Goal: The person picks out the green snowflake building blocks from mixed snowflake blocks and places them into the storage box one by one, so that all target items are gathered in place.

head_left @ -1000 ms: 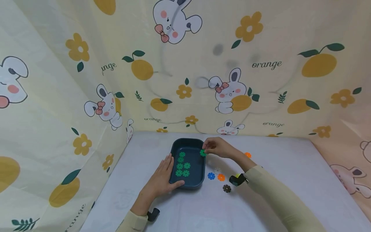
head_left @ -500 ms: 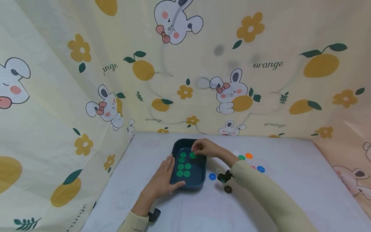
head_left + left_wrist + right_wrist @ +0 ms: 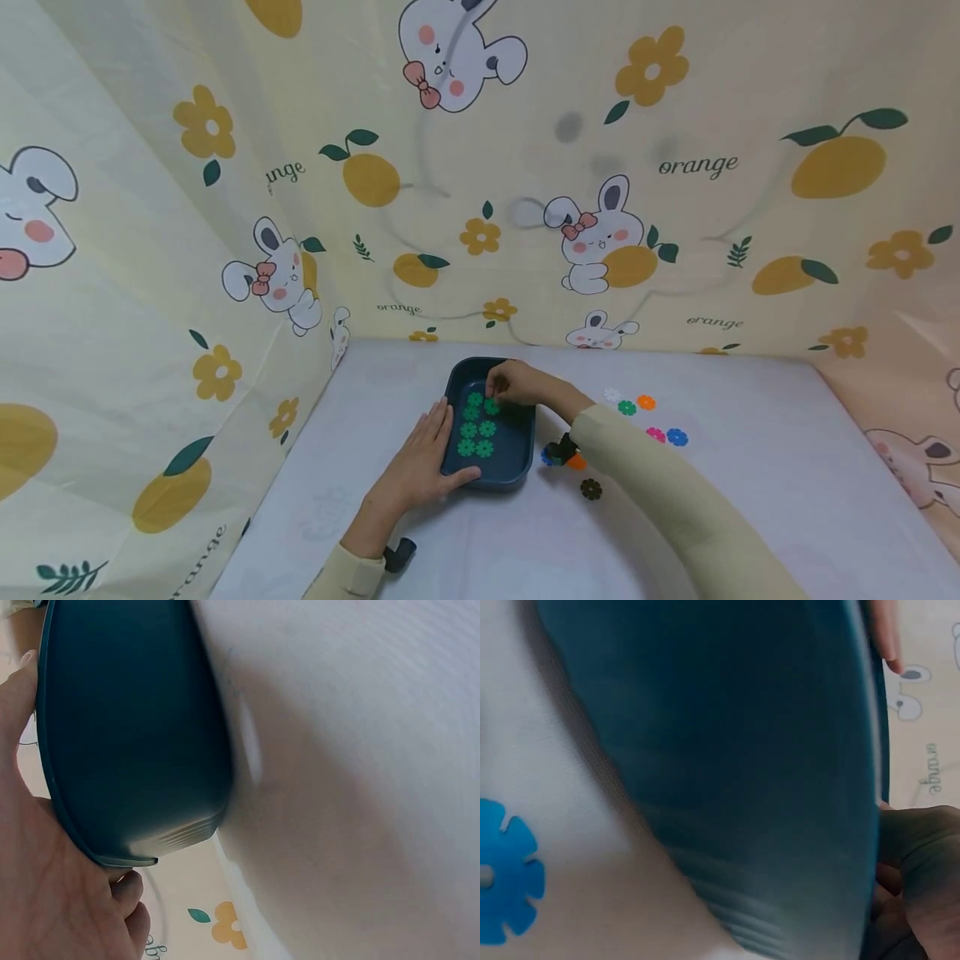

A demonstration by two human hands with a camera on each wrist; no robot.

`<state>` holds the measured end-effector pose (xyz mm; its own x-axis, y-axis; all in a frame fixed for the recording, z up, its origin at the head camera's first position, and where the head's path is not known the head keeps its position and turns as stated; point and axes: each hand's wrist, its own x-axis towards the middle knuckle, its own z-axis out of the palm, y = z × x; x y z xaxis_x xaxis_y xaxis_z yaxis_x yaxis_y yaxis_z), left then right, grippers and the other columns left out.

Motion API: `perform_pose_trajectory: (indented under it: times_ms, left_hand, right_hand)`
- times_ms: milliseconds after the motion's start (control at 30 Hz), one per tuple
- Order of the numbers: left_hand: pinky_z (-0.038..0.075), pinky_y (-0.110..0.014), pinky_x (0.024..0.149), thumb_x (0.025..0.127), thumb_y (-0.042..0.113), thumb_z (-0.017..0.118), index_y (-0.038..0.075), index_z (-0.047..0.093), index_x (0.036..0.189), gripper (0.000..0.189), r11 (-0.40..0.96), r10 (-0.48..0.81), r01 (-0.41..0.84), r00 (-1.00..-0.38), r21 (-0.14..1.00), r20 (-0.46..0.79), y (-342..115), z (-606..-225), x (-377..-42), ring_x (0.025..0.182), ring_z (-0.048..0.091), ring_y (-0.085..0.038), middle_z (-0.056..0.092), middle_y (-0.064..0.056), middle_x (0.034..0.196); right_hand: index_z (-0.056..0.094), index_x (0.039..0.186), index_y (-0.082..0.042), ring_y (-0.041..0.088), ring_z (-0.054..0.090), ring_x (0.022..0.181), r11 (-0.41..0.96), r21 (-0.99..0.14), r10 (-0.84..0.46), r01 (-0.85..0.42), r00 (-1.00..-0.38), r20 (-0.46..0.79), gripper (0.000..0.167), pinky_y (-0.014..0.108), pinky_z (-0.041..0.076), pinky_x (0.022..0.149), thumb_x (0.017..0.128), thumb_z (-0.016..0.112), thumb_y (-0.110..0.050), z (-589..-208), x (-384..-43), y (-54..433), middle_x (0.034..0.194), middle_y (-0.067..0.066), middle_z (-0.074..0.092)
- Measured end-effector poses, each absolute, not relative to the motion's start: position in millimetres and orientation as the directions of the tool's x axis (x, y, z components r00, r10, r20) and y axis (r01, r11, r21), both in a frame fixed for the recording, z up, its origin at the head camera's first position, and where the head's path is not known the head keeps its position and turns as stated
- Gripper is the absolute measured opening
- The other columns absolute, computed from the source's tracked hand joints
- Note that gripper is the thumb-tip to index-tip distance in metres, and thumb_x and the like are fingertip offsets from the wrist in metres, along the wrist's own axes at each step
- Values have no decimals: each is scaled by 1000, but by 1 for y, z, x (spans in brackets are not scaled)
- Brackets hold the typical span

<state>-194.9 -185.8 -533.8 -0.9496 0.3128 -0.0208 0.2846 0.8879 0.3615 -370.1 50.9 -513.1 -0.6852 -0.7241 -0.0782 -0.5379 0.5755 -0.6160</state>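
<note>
A dark blue rectangular tray stands on the table, with several green flower-shaped discs lying in rows inside it. My left hand rests on the tray's left side with straight fingers, its thumb over the near rim. At the tray's far right part, my right hand pinches one green disc just at the tray floor, beside the other discs. The right fingertips partly cover that disc. In both wrist views the tray's outer wall fills much of the picture.
Right of the tray lie a blue disc, an orange disc and a brown disc. Farther right are white, green, orange, pink and blue discs. A printed curtain hangs behind.
My right hand has carried the green disc leftward from the tray's right rim, over the tray and down beside the other green discs. The left hand has stayed in place.
</note>
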Motion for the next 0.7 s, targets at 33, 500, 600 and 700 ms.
perform_pose_trajectory:
  times_ms: [33,500,600,700]
  left_hand:
    - [10,-47,136,96,76,61,6,11,173,115,888,313,284,-950,361,-22,-186,-534,-195,168,3,-24,0,-7,182]
    - [10,-46,136,96,76,61,6,11,172,116,888,319,291,-947,356,-23,-187,-535,-195,168,2,-24,0,-7,182]
    - [10,-46,136,96,77,61,6,11,172,116,888,317,289,-948,357,-21,-187,-535,-195,168,2,-24,0,-7,182]
    - [11,-46,136,96,78,60,6,11,173,116,888,317,289,-948,357,-21,-188,-536,-195,168,2,-24,0,-7,182]
  right_hand:
    - [77,104,-6,12,65,87,580,-608,-726,-542,-683,-83,10,30,60,81,96,77,0,-513,-370,50,97,3,73]
    - [77,101,-10,15,65,88,634,-591,-713,-499,-672,-198,10,31,61,82,98,76,-1,-516,-370,41,97,0,71]
    - [77,102,-10,14,65,89,630,-589,-717,-505,-669,-193,10,32,61,84,98,76,-1,-515,-369,41,97,0,71]
    - [77,103,-11,14,65,89,632,-585,-718,-508,-668,-195,10,32,61,85,99,76,-2,-516,-370,40,97,-1,71]
